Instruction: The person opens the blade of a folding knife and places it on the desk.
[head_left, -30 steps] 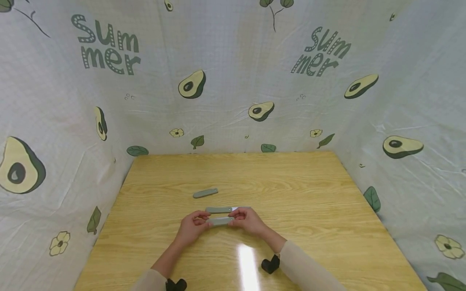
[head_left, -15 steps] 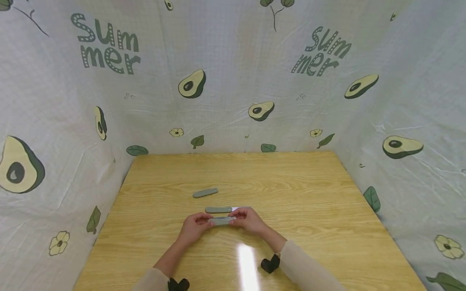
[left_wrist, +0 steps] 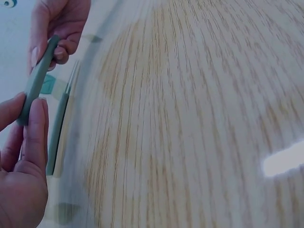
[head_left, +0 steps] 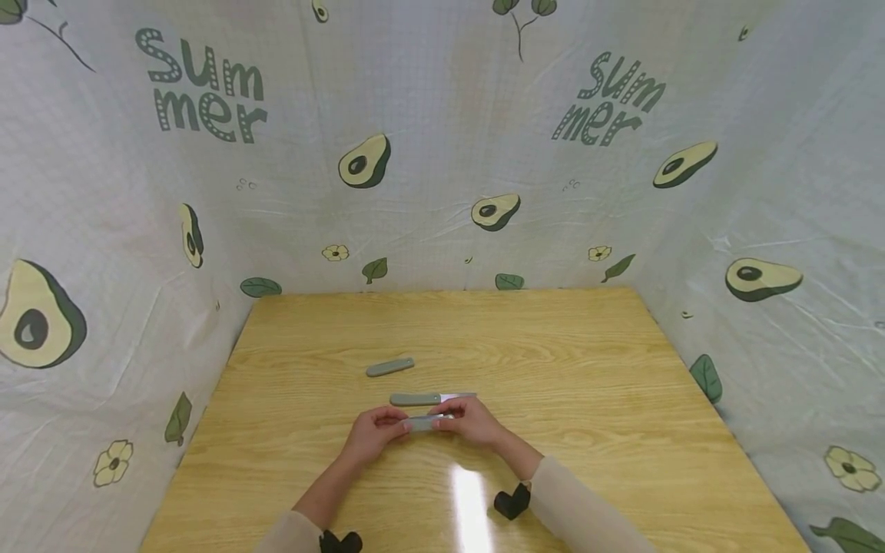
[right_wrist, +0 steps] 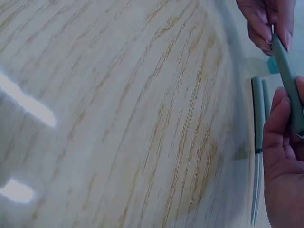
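Between my two hands is a folding knife [head_left: 419,424] with a grey-green handle, held level above the table's near middle. My left hand [head_left: 370,435] pinches its left end between thumb and fingers. At the other end, my right hand [head_left: 473,422] pinches it the same way. A thin pale line runs along the handle's upper edge; fingers cover both ends. In the left wrist view the handle [left_wrist: 38,83] slants up from the left fingers to the right ones. Just behind lies a second folding knife [head_left: 415,399] with its blade out to the right, partly hidden by my right hand.
Farther back on the wooden table [head_left: 553,361] lies a third grey-green knife [head_left: 390,367], folded. A white curtain [head_left: 429,100] printed with avocados encloses the back and sides. A bright reflection [head_left: 470,507] shows on the near tabletop.
The held knife has turned between the fingers, so its narrow upper edge shows more. My left hand has shifted slightly right, nearer the right hand. The two knives on the table stay put.
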A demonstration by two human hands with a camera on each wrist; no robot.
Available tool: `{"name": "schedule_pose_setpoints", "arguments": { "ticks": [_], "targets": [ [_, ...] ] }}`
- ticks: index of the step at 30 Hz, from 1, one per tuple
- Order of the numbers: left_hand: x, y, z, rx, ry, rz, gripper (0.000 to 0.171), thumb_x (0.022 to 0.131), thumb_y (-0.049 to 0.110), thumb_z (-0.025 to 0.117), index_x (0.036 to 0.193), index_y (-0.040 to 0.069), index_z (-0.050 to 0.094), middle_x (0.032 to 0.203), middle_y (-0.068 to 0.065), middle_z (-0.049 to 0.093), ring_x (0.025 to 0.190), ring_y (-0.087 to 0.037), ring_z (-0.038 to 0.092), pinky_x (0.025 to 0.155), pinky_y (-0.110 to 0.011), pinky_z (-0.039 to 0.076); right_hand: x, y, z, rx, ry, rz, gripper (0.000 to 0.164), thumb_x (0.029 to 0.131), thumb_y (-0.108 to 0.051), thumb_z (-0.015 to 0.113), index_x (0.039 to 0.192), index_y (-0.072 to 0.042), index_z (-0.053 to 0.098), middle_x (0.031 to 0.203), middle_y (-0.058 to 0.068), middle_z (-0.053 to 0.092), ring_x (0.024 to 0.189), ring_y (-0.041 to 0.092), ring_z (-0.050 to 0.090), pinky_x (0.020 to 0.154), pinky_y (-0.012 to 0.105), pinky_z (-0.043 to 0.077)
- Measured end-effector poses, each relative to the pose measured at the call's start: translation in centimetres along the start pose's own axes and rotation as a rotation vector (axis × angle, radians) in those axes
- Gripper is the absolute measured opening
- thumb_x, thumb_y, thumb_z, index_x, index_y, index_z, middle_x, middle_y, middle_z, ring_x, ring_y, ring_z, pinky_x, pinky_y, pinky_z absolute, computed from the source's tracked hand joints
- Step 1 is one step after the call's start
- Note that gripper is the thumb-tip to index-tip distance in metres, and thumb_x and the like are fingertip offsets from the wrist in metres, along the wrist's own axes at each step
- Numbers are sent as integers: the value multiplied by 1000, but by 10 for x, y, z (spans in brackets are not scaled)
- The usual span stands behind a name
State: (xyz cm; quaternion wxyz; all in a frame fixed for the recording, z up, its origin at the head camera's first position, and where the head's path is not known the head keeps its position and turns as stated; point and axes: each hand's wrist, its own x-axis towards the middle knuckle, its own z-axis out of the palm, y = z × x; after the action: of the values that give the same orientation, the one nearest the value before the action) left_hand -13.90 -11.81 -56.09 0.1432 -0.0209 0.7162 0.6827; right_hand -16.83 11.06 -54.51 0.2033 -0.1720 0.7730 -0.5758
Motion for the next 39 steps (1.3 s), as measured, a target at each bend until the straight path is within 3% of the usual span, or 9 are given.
{"name": "schedule_pose_setpoints", "arguments": {
  "ticks": [4, 11, 21, 28, 34, 39],
  "targets": [
    [0, -2, 0, -38, -31, -18, 34, 85, 12, 74, 107, -11, 62, 92, -7, 69, 85, -13, 68, 80, -31, 61, 5, 10, 1, -17, -21, 1, 17, 91, -13, 68, 104, -2, 71, 99, 10, 70, 76, 3, 57, 67, 16, 51],
    [0, -3, 3, -61, -96, 15, 36, 85, 12, 74, 107, -14, 61, 90, -5, 70, 82, -10, 68, 80, -29, 61, 9, 2, 8, -87, -23, 0, 19, 91, -25, 68, 97, -8, 74, 98, 7, 73, 84, 3, 60, 73, 16, 49],
    [-2, -3, 7, -82, -158, -51, 27, 84, 8, 74, 99, -11, 63, 80, 0, 68, 77, -11, 67, 76, -28, 62, 6, 2, 10, -79, -26, 25, 13, 90, -15, 69, 89, -4, 75, 91, 9, 74, 80, 4, 61, 70, 17, 50],
    [-2, -5, 8, -82, -144, -90, 22, 83, 9, 75, 93, -8, 65, 79, 0, 68, 76, -10, 68, 74, -26, 62, 5, 1, 10, -119, -6, 35, 14, 90, -17, 69, 87, -5, 75, 85, 7, 73, 74, 3, 58, 64, 15, 47],
    [-1, -5, 9, -99, -136, -90, 23, 84, 6, 74, 96, -11, 64, 82, -1, 69, 78, -11, 69, 77, -26, 61, 7, 4, 12, -52, 78, 64, 17, 90, -16, 68, 88, 0, 72, 92, 11, 74, 80, 1, 61, 71, 14, 49],
    [-2, -2, 9, -106, -138, -74, 24, 85, 4, 72, 98, -14, 63, 82, -2, 69, 78, -11, 69, 78, -28, 61, 8, 3, 13, -16, 111, 75, 20, 89, -17, 70, 89, 3, 71, 91, 11, 74, 77, 2, 61, 68, 15, 49]
  ]
}}
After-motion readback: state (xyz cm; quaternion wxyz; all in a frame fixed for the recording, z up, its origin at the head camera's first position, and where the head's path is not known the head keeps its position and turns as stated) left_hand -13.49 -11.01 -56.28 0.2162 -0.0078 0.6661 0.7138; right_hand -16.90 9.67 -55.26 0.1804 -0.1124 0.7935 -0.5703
